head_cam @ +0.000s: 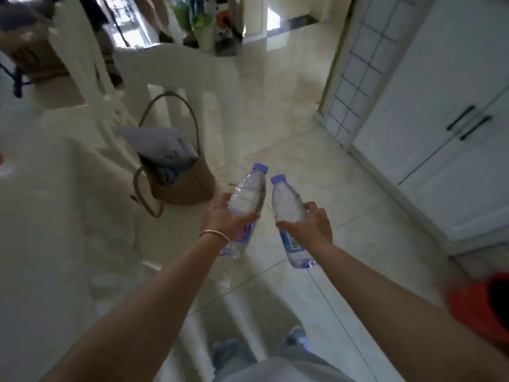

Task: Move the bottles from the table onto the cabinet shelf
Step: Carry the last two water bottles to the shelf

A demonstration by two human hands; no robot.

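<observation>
Carrying one bottle in each hand, the person stands over the tiled floor (325,172); the left grip (220,216) is wrapped around the left bottle (246,197), the right grip (311,224) around the right bottle (286,208). Both bottles tilt forward with their caps nearly touching, so they could knock together and slip. The white cabinet (446,150) is at the right, doors closed, so no hand is free to open it

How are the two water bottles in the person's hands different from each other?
The left bottle leans its cap to the right; the right bottle leans its cap to the left, so the caps nearly meet. The left bottle's cap sits higher in the picture. The left hand, with a bracelet at its wrist, holds one; the bare-wristed right hand holds the other. Both are clear plastic with purple-blue caps.
</observation>
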